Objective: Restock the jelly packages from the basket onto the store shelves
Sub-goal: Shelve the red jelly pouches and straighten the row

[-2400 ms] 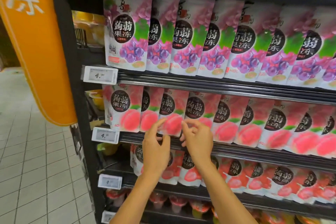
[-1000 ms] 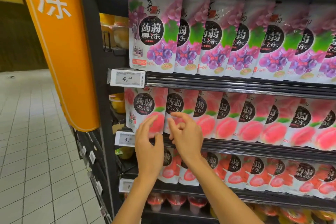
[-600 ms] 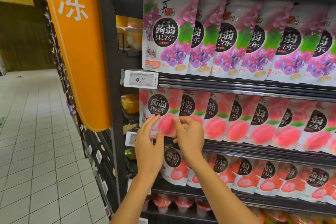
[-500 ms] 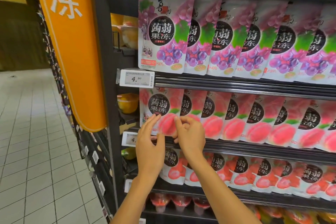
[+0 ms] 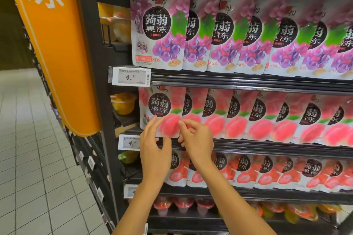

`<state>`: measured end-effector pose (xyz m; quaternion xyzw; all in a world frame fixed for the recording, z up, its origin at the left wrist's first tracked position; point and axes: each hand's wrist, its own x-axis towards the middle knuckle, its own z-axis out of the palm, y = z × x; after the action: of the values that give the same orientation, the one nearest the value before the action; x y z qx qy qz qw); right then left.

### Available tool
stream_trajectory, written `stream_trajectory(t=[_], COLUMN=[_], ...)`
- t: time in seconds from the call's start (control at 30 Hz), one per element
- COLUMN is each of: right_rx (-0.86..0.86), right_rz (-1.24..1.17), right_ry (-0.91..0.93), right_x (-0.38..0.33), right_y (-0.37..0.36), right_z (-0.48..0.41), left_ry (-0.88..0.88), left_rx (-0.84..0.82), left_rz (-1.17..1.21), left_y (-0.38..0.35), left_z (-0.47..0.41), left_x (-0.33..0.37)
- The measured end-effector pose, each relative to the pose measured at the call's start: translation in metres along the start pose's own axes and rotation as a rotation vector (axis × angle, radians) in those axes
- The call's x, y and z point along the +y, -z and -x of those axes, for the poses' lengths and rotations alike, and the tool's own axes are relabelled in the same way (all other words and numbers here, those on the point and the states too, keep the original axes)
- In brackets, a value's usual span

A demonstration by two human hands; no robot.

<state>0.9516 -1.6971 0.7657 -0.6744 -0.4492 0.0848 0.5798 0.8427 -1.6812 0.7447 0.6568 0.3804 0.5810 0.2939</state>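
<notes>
The leftmost peach jelly pouch stands at the front of the middle shelf row. My left hand lies against its lower left with fingers straight, thumb below the pouch's bottom edge. My right hand is at the pouch's lower right corner with fingers curled. Its index tip and thumb pinch that edge. More peach pouches overlap in a row to the right. The basket is out of view.
Grape jelly pouches fill the shelf above and strawberry pouches the shelf below. Jelly cups sit on the bottom shelf. Price tags clip to the black shelf rails. An orange sign hangs left, beside a tiled aisle floor.
Both hands slid left along the peach row, from around the third pouch to the leftmost one. The view swung right and back, and came closer.
</notes>
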Motion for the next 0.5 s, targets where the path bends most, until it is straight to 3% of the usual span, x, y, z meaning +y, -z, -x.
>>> stream_trajectory(t=[0.5], right_rx=[0.046], right_rz=[-0.159], right_ry=[-0.027], right_x=[0.042], right_y=[0.029], right_z=[0.033], left_ry=[0.071], left_rx=[0.005], left_rz=[0.127], left_y=[-0.018], left_z=[0.05], left_x=[-0.009])
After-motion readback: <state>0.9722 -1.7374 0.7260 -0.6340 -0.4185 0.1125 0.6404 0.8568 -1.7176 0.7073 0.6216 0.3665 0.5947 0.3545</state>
